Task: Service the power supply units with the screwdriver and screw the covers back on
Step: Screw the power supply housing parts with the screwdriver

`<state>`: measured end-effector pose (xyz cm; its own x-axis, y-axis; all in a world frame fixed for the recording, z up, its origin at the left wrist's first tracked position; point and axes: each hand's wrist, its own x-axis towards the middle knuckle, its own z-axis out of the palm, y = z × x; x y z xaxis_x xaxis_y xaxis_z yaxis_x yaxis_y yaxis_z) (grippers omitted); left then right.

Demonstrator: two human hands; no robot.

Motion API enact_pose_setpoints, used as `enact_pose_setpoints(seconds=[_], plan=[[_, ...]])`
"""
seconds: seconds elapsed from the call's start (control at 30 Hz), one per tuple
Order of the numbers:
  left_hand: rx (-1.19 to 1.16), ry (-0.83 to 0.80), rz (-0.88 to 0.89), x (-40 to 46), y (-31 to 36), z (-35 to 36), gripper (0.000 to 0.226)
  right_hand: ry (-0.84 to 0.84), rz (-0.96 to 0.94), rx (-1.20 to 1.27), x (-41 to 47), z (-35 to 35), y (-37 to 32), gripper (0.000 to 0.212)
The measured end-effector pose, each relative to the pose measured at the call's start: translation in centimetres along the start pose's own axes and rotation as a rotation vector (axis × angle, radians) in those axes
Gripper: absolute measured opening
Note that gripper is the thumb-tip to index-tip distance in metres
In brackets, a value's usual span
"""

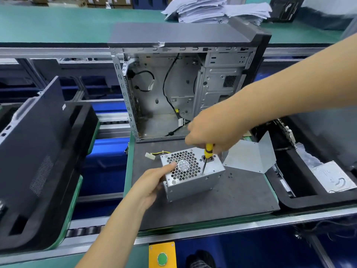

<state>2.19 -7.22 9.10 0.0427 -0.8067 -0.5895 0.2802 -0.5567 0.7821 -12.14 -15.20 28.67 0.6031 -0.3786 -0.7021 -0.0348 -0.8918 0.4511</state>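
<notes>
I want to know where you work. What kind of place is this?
Probably a computer repair or assembly line: an opened grey metal computer case stands on a green-edged conveyor bench, with a green push-button on a yellow plate.

Right hand (214, 132) covers top of screwdriver (207, 153) handle; grip on it hidden from view, fingers motion-blurred. Screwdriver tip at power supply unit (193, 171) corner; screw head there too small to tell. Left hand (152, 182) hides unit's left side; fingers behind it unseen. Loose screws (230, 175) on mat: tiny dark specks, count unclear. Paper stack (212, 10) cut by top edge. Foam tray (309, 190) at right and its contents cut by right edge. Green button (162, 258) plate cut by bottom edge.
</notes>
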Motion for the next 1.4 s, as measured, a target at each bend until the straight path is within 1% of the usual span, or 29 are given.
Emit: enact_pose_setpoints(seconds=[0.07, 0.1, 0.13, 0.2, 0.23, 0.27, 0.3, 0.37, 0.4, 0.47, 0.5, 0.53, 0.57, 0.67, 0.7, 0.73, 0.77, 0.8, 0.83, 0.87, 0.9, 0.97, 1.0, 1.03, 1.07, 1.13, 1.17, 1.23, 1.4], plan=[[-0.023, -0.009, 0.003, 0.2, -0.2, 0.1, 0.027, 0.148, -0.165, -0.392, -1.5, -0.7, -0.4, 0.008], [-0.023, -0.013, 0.005, 0.2, -0.3, 0.1, 0.025, 0.260, -0.279, -0.604, -1.6, -0.5, -0.5, 0.009], [-0.028, -0.020, 0.008, 0.2, -0.3, 0.2, 0.025, 0.284, -0.309, -0.729, -2.0, -0.3, -0.9, 0.011], [-0.044, -0.012, 0.014, 0.4, -0.4, 0.3, 0.025, 0.230, -0.290, -0.670, -2.6, -0.4, -2.1, 0.004], [-0.065, -0.001, 0.013, 0.3, -0.4, 0.4, 0.025, 0.147, -0.197, -0.559, -2.5, -0.5, -2.4, 0.015], [-0.094, 0.001, 0.013, 0.4, -0.3, 0.4, 0.025, 0.067, -0.076, -0.327, -1.9, -0.4, -2.6, 0.025], [-0.122, -0.010, 0.009, 0.4, -0.3, 0.4, 0.024, -0.005, 0.079, 0.057, -1.1, -0.2, -2.5, 0.028], [-0.168, -0.032, 0.004, 0.2, -0.2, 0.6, 0.023, -0.205, 0.392, 0.849, 0.4, -0.1, -0.5, 0.026], [-0.188, -0.033, 0.005, 0.2, -0.3, 0.6, 0.022, -0.326, 0.469, 1.118, 0.6, 0.1, 0.6, 0.027], [-0.214, -0.019, 0.007, 0.2, -0.3, 0.6, 0.020, -0.504, 0.461, 1.429, 0.1, 0.9, 2.3, 0.029], [-0.224, -0.013, 0.007, 0.2, -0.2, 0.7, 0.020, -0.545, 0.394, 1.464, -0.2, 1.1, 2.6, 0.030], [-0.234, -0.010, 0.009, 0.2, -0.2, 0.7, 0.019, -0.542, 0.311, 1.384, -0.5, 1.3, 2.5, 0.029], [-0.242, -0.011, 0.011, 0.3, -0.2, 0.7, 0.019, -0.476, 0.225, 1.139, -0.7, 1.3, 1.9, 0.027], [-0.241, -0.010, 0.019, 0.2, -0.3, 0.7, 0.020, -0.040, -0.063, 0.055, -1.2, 0.7, -0.2, 0.026], [-0.239, -0.011, 0.024, 0.2, -0.3, 0.7, 0.020, 0.122, -0.185, -0.289, -1.6, 0.5, -0.8, 0.023], [-0.236, -0.014, 0.030, 0.1, -0.4, 0.8, 0.021, 0.252, -0.277, -0.560, -2.2, 0.3, -1.4, 0.016], [-0.228, -0.016, 0.035, 0.1, -0.4, 0.8, 0.022, 0.310, -0.337, -0.699, -2.8, -0.2, -2.0, 0.012], [-0.221, -0.018, 0.040, 0.0, -0.5, 0.9, 0.023, 0.273, -0.345, -0.714, -3.0, -0.4, -2.5, 0.015], [-0.220, -0.021, 0.045, 0.0, -0.5, 0.9, 0.023, 0.212, -0.336, -0.623, -3.0, -0.5, -3.1, 0.021], [-0.222, -0.026, 0.051, -0.1, -0.5, 1.0, 0.022, 0.128, -0.245, -0.417, -2.5, -0.4, -3.5, 0.026], [-0.221, -0.033, 0.060, -0.2, -0.5, 1.0, 0.022, 0.024, -0.071, -0.101, -2.1, -0.7, -3.8, 0.030], [-0.204, -0.050, 0.077, -0.3, -0.7, 0.9, 0.019, -0.240, 0.325, 0.727, -0.6, -0.2, -2.2, 0.029], [-0.192, -0.055, 0.086, -0.4, -0.9, 0.9, 0.017, -0.424, 0.464, 1.124, 0.0, 0.3, -1.0, 0.031], [-0.182, -0.058, 0.097, -0.5, -1.1, 1.0, 0.016, -0.568, 0.557, 1.435, 0.3, 0.9, 0.3, 0.037], [-0.175, -0.062, 0.109, -0.6, -1.2, 1.0, 0.015, -0.653, 0.603, 1.635, 0.2, 1.8, 1.3, 0.043], [-0.159, -0.073, 0.144, -0.8, -1.4, 1.0, 0.016, -0.726, 0.530, 1.740, -0.5, 3.5, 2.4, 0.049], [-0.149, -0.080, 0.164, -0.9, -1.4, 1.1, 0.019, -0.709, 0.470, 1.736, -0.9, 4.3, 2.6, 0.047], [-0.145, -0.093, 0.205, -1.2, -1.2, 0.9, 0.025, -0.544, 0.389, 1.746, -1.5, 6.1, 2.4, 0.040], [-0.253, -0.064, 0.299, -1.1, -0.7, -0.3, 0.030, 0.115, 0.291, 1.760, -0.7, 11.0, -0.8, 0.035]])
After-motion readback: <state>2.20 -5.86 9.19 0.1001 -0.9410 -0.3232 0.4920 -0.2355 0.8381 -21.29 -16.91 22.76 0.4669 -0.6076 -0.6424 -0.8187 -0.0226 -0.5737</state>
